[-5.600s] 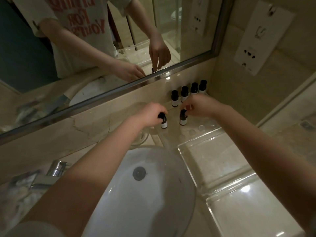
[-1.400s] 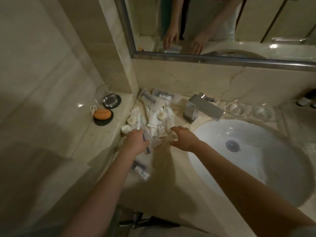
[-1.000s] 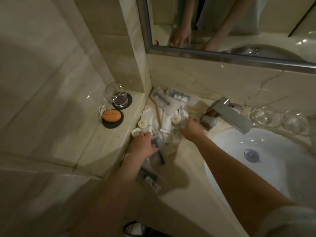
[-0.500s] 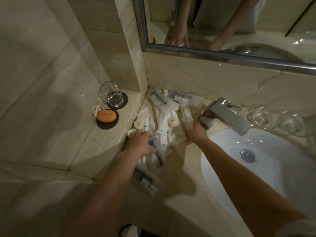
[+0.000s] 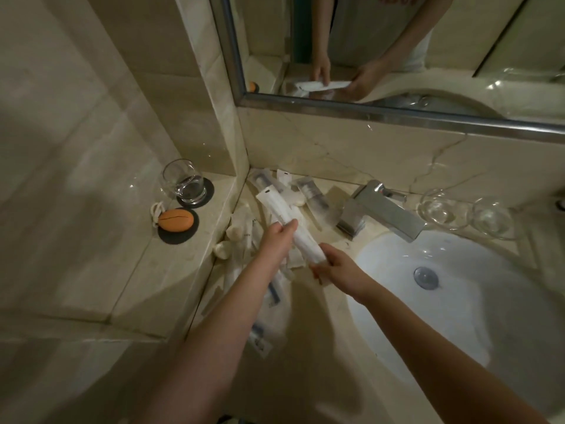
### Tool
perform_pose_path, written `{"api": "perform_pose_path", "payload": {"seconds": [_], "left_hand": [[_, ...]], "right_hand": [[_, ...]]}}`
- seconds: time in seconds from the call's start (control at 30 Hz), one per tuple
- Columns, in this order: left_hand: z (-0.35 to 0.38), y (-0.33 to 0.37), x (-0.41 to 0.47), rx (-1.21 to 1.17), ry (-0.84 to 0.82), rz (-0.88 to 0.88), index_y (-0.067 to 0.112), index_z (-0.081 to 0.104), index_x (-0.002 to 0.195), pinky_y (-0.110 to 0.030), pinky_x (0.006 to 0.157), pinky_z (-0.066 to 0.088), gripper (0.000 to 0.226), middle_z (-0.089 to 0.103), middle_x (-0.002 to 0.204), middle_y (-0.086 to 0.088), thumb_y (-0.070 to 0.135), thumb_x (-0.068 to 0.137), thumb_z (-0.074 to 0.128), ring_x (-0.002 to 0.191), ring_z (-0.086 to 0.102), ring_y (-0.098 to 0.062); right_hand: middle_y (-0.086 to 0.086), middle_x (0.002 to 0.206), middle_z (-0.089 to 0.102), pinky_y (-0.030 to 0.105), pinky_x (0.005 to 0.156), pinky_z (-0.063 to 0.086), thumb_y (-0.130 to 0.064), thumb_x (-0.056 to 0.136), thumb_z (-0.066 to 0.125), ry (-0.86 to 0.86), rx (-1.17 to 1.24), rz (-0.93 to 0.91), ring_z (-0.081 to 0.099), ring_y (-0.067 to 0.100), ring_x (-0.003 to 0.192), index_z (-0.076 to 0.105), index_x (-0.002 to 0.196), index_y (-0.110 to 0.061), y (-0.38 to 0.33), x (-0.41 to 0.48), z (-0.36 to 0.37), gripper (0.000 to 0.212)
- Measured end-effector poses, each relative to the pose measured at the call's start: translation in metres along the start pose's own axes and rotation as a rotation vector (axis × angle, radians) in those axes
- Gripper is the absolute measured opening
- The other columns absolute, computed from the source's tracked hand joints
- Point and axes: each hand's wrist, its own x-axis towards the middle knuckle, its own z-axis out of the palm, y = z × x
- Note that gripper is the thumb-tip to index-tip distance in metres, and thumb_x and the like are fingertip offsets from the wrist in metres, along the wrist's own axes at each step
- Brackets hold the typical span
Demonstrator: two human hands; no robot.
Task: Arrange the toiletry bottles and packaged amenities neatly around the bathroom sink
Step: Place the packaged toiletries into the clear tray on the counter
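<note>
A long white packaged amenity is lifted above the counter, slanting from upper left to lower right. My left hand grips its middle and my right hand holds its lower end. Beneath lies a loose pile of packaged amenities in clear and white wrappers, spread over the counter corner left of the white sink. More packets lie under my left forearm. Small round white items sit at the pile's left edge.
A chrome faucet stands behind the sink. Two clear glass dishes sit to its right. On the raised left ledge are a drinking glass on a dark coaster and an orange object on another. The mirror runs above.
Both hands were down on the pile; now they have lifted one long white packet off it and hold it between them. The view has stayed on the left counter corner.
</note>
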Motion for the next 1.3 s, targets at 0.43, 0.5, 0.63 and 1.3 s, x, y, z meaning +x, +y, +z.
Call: {"api": "perform_pose_path", "payload": {"seconds": [0.43,0.5,0.63,1.3], "left_hand": [[-0.069,0.004,0.021,0.027,0.294,0.068,0.011,0.059,0.097,-0.048,0.091,0.051,0.033,0.068,0.099,-0.015,0.037,0.096,0.040,0.093,0.066,-0.028],[-0.069,0.004,0.020,0.029,0.277,0.059,0.013,0.059,0.091,-0.047,0.091,0.052,0.029,0.069,0.096,-0.013,0.035,0.097,0.040,0.091,0.066,-0.028],[-0.069,0.003,0.019,0.035,0.285,0.091,0.015,0.058,0.082,-0.043,0.087,0.053,0.028,0.071,0.085,-0.010,0.030,0.097,0.040,0.084,0.068,-0.029],[-0.004,0.018,-0.037,0.073,0.104,0.180,0.003,0.055,0.091,-0.033,0.067,0.053,0.029,0.065,0.076,-0.009,0.028,0.095,0.042,0.071,0.064,-0.023]], "right_hand": [[0.015,0.123,0.050,0.042,0.090,0.049,-0.037,0.083,0.064,0.220,-0.462,0.253,0.053,0.033,0.111,0.036,0.130,-0.008,0.008,0.097,0.013,0.062],[0.013,0.116,0.053,0.038,0.084,0.048,-0.032,0.085,0.062,0.221,-0.421,0.306,0.055,0.032,0.109,0.036,0.127,-0.006,0.005,0.108,0.020,0.056],[0.013,0.114,0.056,0.035,0.084,0.047,-0.028,0.089,0.056,0.184,-0.345,0.383,0.056,0.030,0.110,0.046,0.122,-0.002,-0.001,0.114,0.016,0.044],[0.007,0.073,0.066,0.033,0.060,0.054,-0.028,0.094,0.050,0.244,-0.016,0.040,0.061,0.019,0.059,0.057,0.109,-0.016,-0.019,-0.044,-0.035,0.021]]}}
